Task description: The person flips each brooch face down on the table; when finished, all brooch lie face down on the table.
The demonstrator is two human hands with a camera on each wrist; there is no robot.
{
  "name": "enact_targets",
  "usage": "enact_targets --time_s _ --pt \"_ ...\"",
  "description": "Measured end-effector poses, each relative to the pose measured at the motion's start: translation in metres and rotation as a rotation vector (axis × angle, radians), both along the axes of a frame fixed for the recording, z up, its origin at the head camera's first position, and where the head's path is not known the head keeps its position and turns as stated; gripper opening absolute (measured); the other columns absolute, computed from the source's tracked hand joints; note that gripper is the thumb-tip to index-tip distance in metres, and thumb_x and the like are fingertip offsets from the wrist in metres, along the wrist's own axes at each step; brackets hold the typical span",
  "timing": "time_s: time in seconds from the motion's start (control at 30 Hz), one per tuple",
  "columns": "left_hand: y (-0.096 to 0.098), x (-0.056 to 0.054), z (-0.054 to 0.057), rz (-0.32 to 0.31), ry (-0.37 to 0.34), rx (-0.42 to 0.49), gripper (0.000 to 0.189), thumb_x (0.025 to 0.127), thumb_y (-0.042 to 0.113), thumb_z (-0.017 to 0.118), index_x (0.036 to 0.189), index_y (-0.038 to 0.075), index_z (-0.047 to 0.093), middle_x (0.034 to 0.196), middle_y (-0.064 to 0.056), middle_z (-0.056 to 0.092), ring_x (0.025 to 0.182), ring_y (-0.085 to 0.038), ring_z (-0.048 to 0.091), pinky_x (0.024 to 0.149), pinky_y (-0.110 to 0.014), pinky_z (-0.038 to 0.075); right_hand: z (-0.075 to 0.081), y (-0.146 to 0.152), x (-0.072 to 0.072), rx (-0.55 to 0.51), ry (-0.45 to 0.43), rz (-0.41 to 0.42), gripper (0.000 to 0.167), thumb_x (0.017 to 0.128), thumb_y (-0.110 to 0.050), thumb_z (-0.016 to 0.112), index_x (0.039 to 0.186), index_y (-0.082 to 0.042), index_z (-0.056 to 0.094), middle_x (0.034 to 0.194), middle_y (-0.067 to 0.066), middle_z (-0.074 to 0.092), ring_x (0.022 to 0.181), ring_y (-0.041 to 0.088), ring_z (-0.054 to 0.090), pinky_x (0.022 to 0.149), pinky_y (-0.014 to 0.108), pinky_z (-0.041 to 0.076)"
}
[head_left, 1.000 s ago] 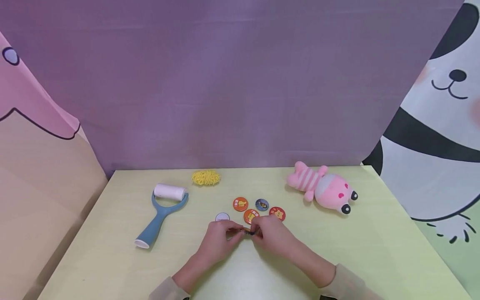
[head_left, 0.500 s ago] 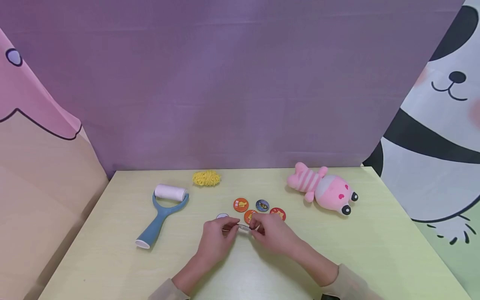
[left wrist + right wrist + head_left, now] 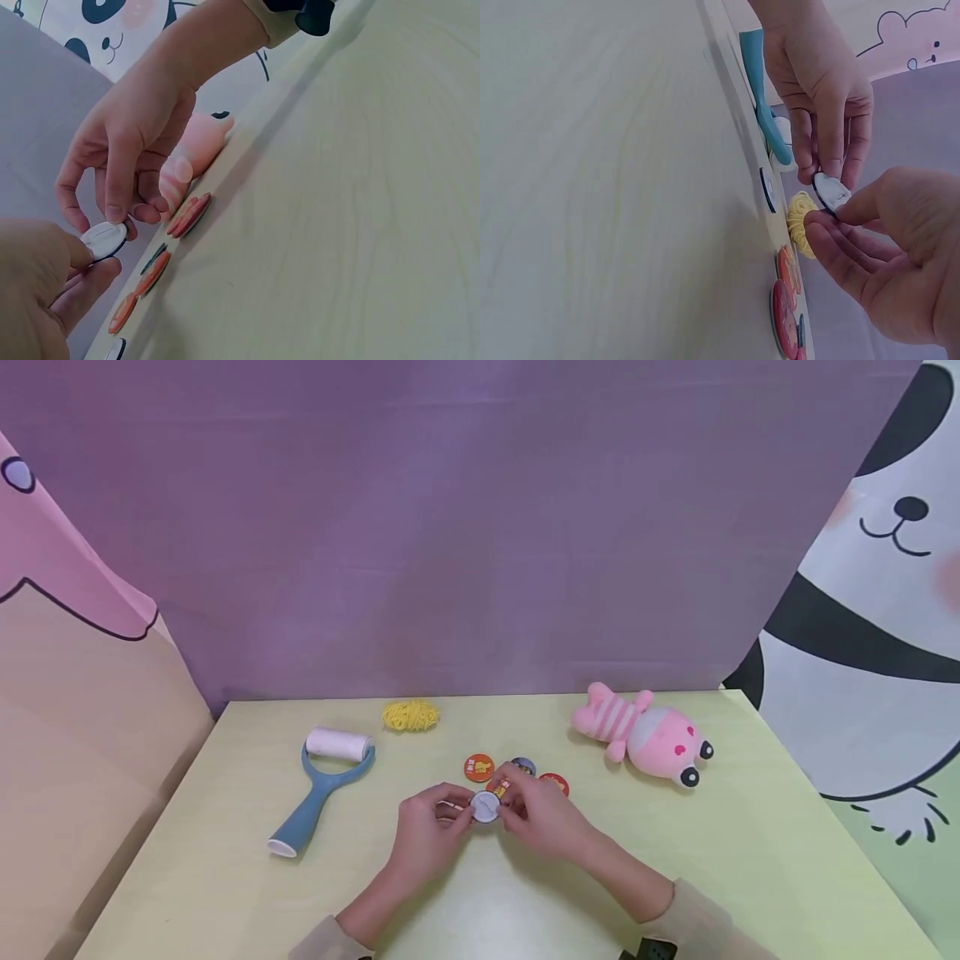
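A round pin badge (image 3: pixel 485 807) is held between both hands above the table, its pale back with a pin facing up. My left hand (image 3: pixel 429 831) pinches its left edge between thumb and fingers. On the opposite edge, my right hand (image 3: pixel 549 817) pinches it the same way. The wrist views show the badge (image 3: pixel 105 240) tilted, with a dark rim. Just beyond the hands lie an orange badge (image 3: pixel 478 767), a blue one partly covered by the right hand, and a red badge (image 3: pixel 555 782). Another orange badge is mostly hidden by the right fingers. A white badge (image 3: pixel 769 190) lies near the left hand.
To the left on the pale table (image 3: pixel 225 877) lies a blue-handled lint roller (image 3: pixel 318 793). A yellow bundle of string (image 3: pixel 410 716) sits near the back edge. At the back right lies a pink striped plush toy (image 3: pixel 648 735). A purple cloth (image 3: pixel 480 527) hangs behind the table.
The badge between the hands has turned from edge-on to show its pale back. My left hand has shifted slightly left, and the right fingers have lifted, covering more of the orange and blue badges.
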State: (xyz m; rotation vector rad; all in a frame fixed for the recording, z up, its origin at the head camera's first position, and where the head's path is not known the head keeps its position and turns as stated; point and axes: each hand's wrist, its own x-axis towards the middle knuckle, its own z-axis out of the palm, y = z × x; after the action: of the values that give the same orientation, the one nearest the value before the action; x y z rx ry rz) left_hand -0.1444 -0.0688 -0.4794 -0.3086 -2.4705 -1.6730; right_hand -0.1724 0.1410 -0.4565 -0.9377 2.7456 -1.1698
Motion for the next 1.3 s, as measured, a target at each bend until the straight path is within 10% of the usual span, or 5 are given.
enact_targets --time_s 0.43,1.3 --pt "-0.006 -0.002 -0.006 -0.078 -0.049 0.081 0.034 0.083 -0.009 0.084 0.115 -0.005 0.077 0.109 -0.02 0.075 0.087 -0.024 0.08 0.076 -0.022 0.065 -0.001 0.001 -0.002 0.005 -0.043 0.049 0.034 0.09 -0.001 0.08 0.118 -0.01 0.064 0.087 -0.001 0.075 0.073 -0.001 0.065 0.067 0.019 0.058" --pt "-0.016 0.002 -0.014 -0.162 0.043 -0.154 0.03 0.085 -0.005 0.084 0.115 -0.008 0.077 0.099 -0.015 0.074 0.08 -0.018 0.077 0.073 -0.015 0.061 -0.015 -0.013 0.003 0.089 0.064 0.045 0.027 0.085 -0.01 0.089 0.109 -0.007 0.078 0.106 0.002 0.069 0.085 0.011 0.064 0.072 0.017 0.056"
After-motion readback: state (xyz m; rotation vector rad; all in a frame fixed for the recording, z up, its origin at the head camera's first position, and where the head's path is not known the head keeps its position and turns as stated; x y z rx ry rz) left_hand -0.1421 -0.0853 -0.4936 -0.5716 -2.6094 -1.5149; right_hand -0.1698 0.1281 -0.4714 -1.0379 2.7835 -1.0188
